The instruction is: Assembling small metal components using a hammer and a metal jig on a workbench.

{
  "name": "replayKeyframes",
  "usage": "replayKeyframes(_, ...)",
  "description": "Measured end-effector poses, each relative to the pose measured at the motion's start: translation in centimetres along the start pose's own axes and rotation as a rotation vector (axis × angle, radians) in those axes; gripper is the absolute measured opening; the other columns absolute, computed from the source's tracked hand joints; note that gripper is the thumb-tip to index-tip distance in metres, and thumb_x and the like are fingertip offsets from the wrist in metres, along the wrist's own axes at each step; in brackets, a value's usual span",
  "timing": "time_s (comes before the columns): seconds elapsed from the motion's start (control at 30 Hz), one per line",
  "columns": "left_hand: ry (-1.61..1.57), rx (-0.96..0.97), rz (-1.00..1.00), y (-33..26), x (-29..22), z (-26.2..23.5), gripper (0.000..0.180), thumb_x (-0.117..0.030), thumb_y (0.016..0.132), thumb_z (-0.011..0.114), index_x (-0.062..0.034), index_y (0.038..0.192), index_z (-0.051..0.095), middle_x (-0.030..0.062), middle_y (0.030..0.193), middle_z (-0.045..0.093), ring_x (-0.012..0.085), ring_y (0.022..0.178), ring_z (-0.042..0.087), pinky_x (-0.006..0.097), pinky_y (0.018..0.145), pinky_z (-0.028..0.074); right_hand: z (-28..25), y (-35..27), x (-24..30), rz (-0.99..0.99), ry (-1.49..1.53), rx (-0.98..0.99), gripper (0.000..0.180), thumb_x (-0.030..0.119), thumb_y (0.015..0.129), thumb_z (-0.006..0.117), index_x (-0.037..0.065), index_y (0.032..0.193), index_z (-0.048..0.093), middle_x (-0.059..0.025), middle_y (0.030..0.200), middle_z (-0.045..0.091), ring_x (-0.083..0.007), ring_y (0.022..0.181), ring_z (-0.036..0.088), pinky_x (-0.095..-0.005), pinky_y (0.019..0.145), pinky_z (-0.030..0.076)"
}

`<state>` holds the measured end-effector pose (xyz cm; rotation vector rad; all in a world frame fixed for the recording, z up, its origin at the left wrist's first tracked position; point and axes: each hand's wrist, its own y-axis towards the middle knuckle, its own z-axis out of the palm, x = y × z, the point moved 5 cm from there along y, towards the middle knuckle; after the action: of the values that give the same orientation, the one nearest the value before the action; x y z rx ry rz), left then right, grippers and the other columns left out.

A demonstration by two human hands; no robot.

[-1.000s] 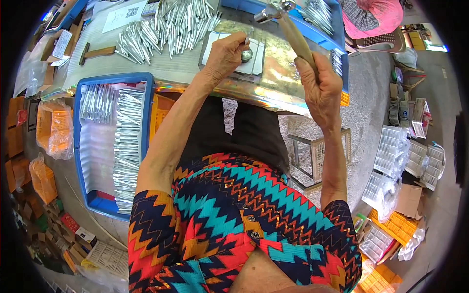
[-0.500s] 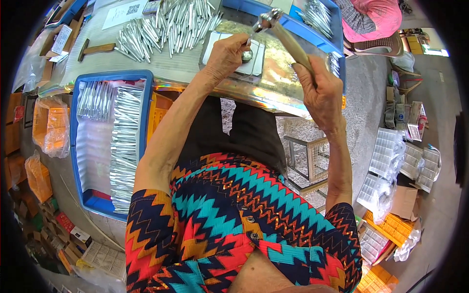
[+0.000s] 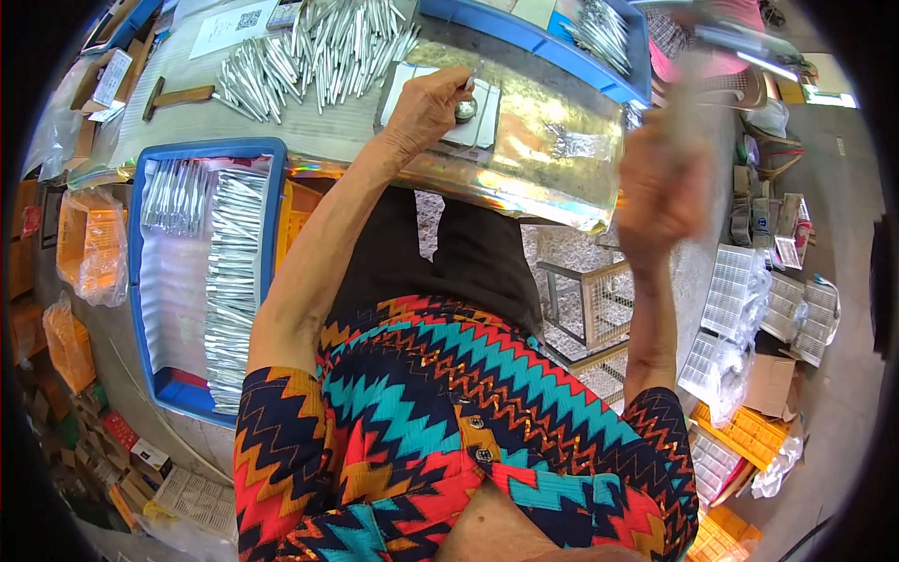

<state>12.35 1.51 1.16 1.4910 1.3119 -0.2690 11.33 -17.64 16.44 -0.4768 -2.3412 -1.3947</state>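
My left hand (image 3: pixel 426 108) is closed in a pinch on a slim silvery metal piece, most of which the fingers hide. It is over a flat block (image 3: pixel 484 134) on the worktable, next to a small round shiny metal part (image 3: pixel 465 110). Out at the right, my right hand (image 3: pixel 663 187) is closed around a hammer (image 3: pixel 685 98) raised past the table's edge; motion blurs both. Loose slim metal pieces (image 3: pixel 351 51) lie heaped beyond my left hand. A second hammer (image 3: pixel 183 96) with a wooden handle rests at the table's left.
A blue tray (image 3: pixel 138 281) at my left holds rows of metal pieces. Another blue tray (image 3: pixel 534 42) with more pieces stands at the far side. A person in pink (image 3: pixel 740 19) is at the far right, behind the hammer. Below stands a metal-framed stool (image 3: pixel 585 300).
My right hand has swung the hammer up and right, away from the block. My left hand stays in its pinch at the block, with only a slight shift of the view.
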Motion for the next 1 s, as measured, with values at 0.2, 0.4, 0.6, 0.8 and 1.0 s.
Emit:
replayKeyframes(0.2, 0.004, 0.013, -0.036, -0.2, 0.4, 0.0, 0.006, -0.003, 0.077, 0.055, -0.0028, 0.080, 0.050, 0.0114, 0.065, 0.051, 0.0250, 0.059, 0.051, 0.029, 0.056, 0.041, 1.8, 0.5, -0.3, 0.291, -0.278, 0.341, 0.012, 0.015, 0.082, 0.058, 0.005, 0.083, 0.051, -0.0097, 0.053, 0.048, -0.0199, 0.045, 0.047, -0.0300, 0.042, 0.037)
replayKeyframes(0.4, -0.015, -0.006, 0.001, 0.1, -0.1, 0.2, 0.011, -0.001, 0.074, 0.056, -0.0023, 0.077, 0.046, 0.0139, 0.070, 0.052, 0.0323, 0.063, 0.051, 0.034, 0.053, 0.040, 0.0, 1.7, 1.1, 0.091, -0.065, -0.008, 0.014, 0.009, 0.085, 0.051, -0.002, 0.094, 0.054, 0.0005, 0.058, 0.047, -0.0073, 0.046, 0.039, -0.0214, 0.041, 0.030)
replayKeyframes(0.6, -0.010, -0.014, 0.005, 0.1, 0.6, 0.1, 0.007, -0.002, 0.076, 0.055, -0.0028, 0.080, 0.050, 0.0105, 0.066, 0.052, 0.0231, 0.060, 0.051, 0.029, 0.056, 0.042, 2.8, -1.0, -2.2, 0.225, -0.425, 0.365, 0.020, 0.019, 0.081, 0.057, 0.006, 0.075, 0.044, -0.0140, 0.050, 0.049, -0.0331, 0.044, 0.050, -0.0392, 0.039, 0.035)
replayKeyframes(0.8, -0.023, 0.046, -0.041, 0.2, 0.6, 0.2, 0.005, -0.004, 0.078, 0.054, -0.0023, 0.081, 0.051, 0.0084, 0.064, 0.053, 0.0168, 0.054, 0.049, 0.027, 0.052, 0.041, 3.3, -7.0, -6.7, 0.643, -0.044, 0.113, 0.022, 0.022, 0.086, 0.054, 0.003, 0.075, 0.050, -0.0016, 0.047, 0.038, -0.0094, 0.039, 0.036, -0.0283, 0.036, 0.028)
replayKeyframes(1.0, -0.625, 0.019, -0.619, -0.6, 3.5, 0.2, 0.013, -0.007, 0.082, 0.053, 0.0028, 0.091, 0.054, 0.0068, 0.071, 0.059, 0.0107, 0.053, 0.054, 0.022, 0.050, 0.048, 8.0, -15.9, -12.0, 1.353, 0.644, -0.139, 0.030, 0.029, 0.084, 0.053, 0.001, 0.076, 0.050, 0.0013, 0.052, 0.041, -0.0032, 0.036, 0.030, -0.0177, 0.031, 0.019)
